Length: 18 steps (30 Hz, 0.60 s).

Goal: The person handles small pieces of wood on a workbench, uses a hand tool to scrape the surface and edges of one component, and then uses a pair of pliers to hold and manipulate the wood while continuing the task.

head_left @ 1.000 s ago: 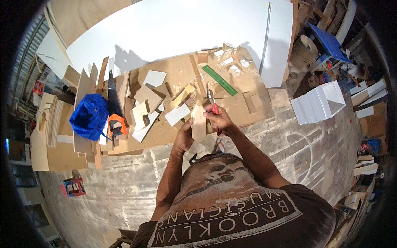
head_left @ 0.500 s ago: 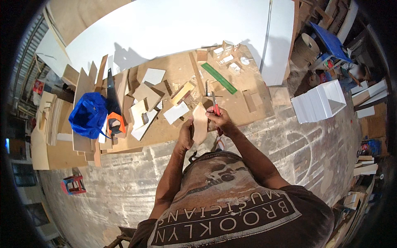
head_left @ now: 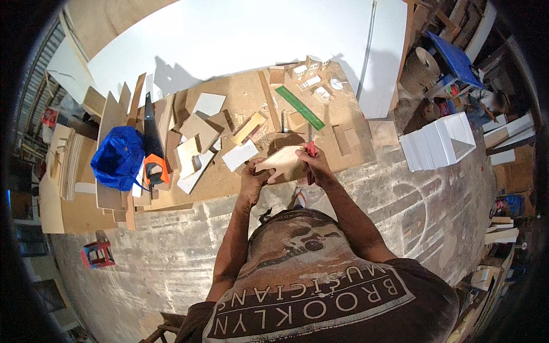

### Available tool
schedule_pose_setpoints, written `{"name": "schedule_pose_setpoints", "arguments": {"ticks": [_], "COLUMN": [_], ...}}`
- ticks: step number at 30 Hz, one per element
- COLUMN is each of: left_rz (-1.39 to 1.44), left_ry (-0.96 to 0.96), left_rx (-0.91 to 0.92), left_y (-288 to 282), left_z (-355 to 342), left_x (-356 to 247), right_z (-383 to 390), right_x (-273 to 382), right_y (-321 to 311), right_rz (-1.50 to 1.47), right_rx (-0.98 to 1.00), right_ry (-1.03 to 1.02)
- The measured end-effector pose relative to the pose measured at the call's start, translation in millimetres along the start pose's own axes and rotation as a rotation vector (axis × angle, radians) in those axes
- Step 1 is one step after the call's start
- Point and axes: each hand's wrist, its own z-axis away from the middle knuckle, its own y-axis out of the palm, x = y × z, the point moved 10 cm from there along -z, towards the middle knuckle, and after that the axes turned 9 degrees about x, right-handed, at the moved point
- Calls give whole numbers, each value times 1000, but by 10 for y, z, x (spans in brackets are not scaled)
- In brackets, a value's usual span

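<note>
Between my hands, near the front edge of the workbench (head_left: 229, 182), is a thin pale wooden piece (head_left: 284, 160) with a notched or curved lower edge. My left hand (head_left: 251, 178) grips its left end, the thumb on top. My right hand (head_left: 318, 167) pinches its right end and at the same time keeps a red-handled tool (head_left: 311, 148) in the palm. A narrow blade seems to stick up from that tool, but its exact kind is unclear. A white board offcut (head_left: 240, 155) lies just beyond my left hand.
A green ruler-like strip (head_left: 299, 107) and small house-like wooden models (head_left: 311, 67) lie farther back. At left are a blue bag (head_left: 118, 158), a handsaw (head_left: 153, 128) with an orange handle, and several boards. A white box-like unit (head_left: 437, 142) stands right.
The wooden piece has turned from upright to lying crosswise between my hands. My left hand has shifted slightly left, and my right hand slightly right with the red-handled tool.
</note>
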Motion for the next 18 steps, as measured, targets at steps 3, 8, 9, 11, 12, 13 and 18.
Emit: {"name": "schedule_pose_setpoints", "arguments": {"ticks": [3,8,9,11,12,13,18], "left_rz": [88,222,257,315,338,362,341], "left_ry": [82,125,147,137,107,76,81], "left_rx": [-69,-60,-51,-43,-49,-52,74], "left_y": [-168,-214,-207,-200,-205,-178,216], "left_z": [-9,-61,-74,-97,-94,-95,-117], "left_x": [-60,-72,-84,-67,-33,-23,-89], "right_z": [98,331,361,415,428,427,406], "right_x": [0,-161,-190,-233,-306,-384,-447], "right_y": [85,164,206,298,352,395,597], "right_rz": [-27,-56,-3,104,177,251,362], "right_rx": [19,96,102,106,146,185,327], "right_ry": [90,169,166,156,175,193,-26]}}
